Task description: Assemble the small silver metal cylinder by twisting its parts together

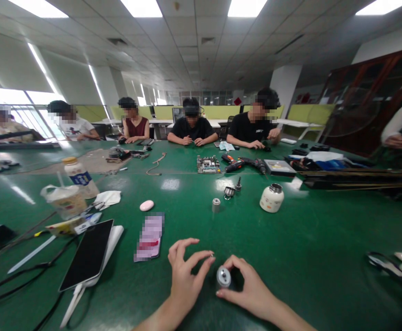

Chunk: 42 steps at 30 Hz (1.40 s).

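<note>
My right hand [252,287] grips a small silver metal cylinder [223,277] between thumb and fingers, just above or on the green table. The cylinder's round top faces up and shows dark holes. Close to its left, my left hand [189,266] pinches with thumb and index finger; a tiny pale piece shows at the fingertips, too small to name. Its other fingers are raised. Beyond the hands stands a similar metal cylinder [216,205]. Behind that lie a silver ring-like part [229,192] and a dark stepped metal part [238,184].
To the left are a purple phone [150,236], a pink oval object [147,205], a tablet [88,255] with a white cable and a bottle [81,177]. A white jar [271,198], circuit board [208,164] and power drill [254,163] stand farther back. Several people sit across the table.
</note>
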### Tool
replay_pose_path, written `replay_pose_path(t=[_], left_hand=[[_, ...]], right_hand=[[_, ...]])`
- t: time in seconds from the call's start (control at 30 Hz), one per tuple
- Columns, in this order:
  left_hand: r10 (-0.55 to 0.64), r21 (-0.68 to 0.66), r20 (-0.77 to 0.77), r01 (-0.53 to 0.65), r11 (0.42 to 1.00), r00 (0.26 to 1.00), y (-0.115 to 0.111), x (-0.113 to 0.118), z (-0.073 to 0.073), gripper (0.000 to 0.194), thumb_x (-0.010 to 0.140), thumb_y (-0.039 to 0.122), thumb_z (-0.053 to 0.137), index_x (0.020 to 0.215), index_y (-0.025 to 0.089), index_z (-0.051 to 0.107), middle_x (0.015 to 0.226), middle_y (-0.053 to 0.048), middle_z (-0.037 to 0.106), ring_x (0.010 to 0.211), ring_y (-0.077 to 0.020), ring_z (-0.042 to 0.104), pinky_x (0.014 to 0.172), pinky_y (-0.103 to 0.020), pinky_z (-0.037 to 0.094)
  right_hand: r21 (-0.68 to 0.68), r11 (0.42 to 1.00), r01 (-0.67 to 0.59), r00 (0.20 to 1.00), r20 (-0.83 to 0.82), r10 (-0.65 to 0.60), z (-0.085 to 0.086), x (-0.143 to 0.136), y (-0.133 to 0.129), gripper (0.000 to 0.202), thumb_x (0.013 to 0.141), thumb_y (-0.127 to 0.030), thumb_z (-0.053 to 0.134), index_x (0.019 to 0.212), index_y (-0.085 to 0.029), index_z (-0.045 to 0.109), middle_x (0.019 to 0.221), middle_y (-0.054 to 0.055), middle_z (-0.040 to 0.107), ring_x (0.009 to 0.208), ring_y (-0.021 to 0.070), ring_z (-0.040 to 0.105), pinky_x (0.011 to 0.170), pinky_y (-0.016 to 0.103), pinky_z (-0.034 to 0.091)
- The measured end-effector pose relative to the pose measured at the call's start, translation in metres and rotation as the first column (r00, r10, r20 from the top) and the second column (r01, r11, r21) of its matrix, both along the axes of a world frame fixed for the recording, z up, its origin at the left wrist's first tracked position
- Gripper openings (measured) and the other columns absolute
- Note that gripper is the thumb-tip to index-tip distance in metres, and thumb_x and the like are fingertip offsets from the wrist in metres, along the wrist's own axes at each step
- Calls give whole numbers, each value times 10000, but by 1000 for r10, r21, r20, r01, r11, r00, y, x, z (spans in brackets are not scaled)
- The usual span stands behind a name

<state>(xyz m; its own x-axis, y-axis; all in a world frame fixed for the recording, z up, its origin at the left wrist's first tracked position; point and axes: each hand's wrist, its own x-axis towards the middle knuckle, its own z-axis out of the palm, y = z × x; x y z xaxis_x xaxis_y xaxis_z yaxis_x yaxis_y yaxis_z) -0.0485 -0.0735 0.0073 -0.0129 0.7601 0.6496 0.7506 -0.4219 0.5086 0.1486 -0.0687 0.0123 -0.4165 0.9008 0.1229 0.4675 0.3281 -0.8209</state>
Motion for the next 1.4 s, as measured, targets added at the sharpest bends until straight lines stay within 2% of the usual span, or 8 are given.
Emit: replay_pose_path(t=[0.13,0.37,0.47,0.6,0.7,0.9,1.07,1.4], left_hand=[[-228,-47,-6,228,973,974,-11,5,1,201,840,202,677,971,347,726,1172,-45,526,1121,-281,394,944,-471,386],[-321,-167,-6,316,934,947,-13,7,3,203,883,213,604,995,353,698,1168,-39,529,1148,-278,380,969,-479,365],[-322,-215,-21,310,926,947,-13,7,6,237,853,284,650,1084,338,653,1203,-42,529,1158,-287,390,977,-488,354],[-258,-293,-35,237,926,965,-13,8,5,697,626,582,797,1184,233,568,1203,-104,549,1124,-336,425,943,-515,368],[-250,-305,-80,215,928,965,-12,10,2,535,638,593,785,1045,278,643,1238,-86,534,1153,-353,404,942,-530,352],[-251,-302,-109,208,930,962,-12,11,1,352,668,531,794,892,283,685,1230,-76,533,1150,-356,390,930,-535,347],[-257,-301,-102,216,929,961,-12,12,2,341,661,482,816,899,278,681,1212,-74,544,1141,-345,396,930,-523,354],[-251,-308,-110,208,929,962,-11,11,2,372,641,538,809,878,276,691,1183,-78,557,1128,-353,406,919,-537,349]], right_hand=[[-2,1000,12,1000,4,-12,-1,-1,1,296,689,-298,797,880,-206,591,888,-2,643,868,210,581,771,303,425],[17,1000,-4,1000,8,4,0,-3,1,236,698,-261,757,855,-214,586,869,2,647,853,214,586,769,319,441],[66,997,-47,997,-50,51,-2,1,0,318,712,-226,711,999,-223,573,948,29,637,893,224,587,813,345,462],[245,963,-114,962,-215,169,-2,11,-2,614,789,-200,575,1365,-240,369,1309,106,498,1191,265,492,1038,435,376],[282,949,-138,972,-146,185,-1,16,-2,419,884,-248,496,1302,-280,501,1427,86,425,1287,287,421,1067,470,336],[359,912,199,960,-259,-108,-8,18,1,416,977,-371,347,662,-216,571,999,81,623,1020,272,567,867,441,435],[308,945,113,983,-172,-61,-6,12,1,230,904,-390,548,1070,-275,658,1283,90,549,1157,280,528,976,472,420],[359,885,297,953,-164,-253,13,19,20,150,877,-370,630,936,-324,760,1205,75,632,1146,280,539,997,512,403]])
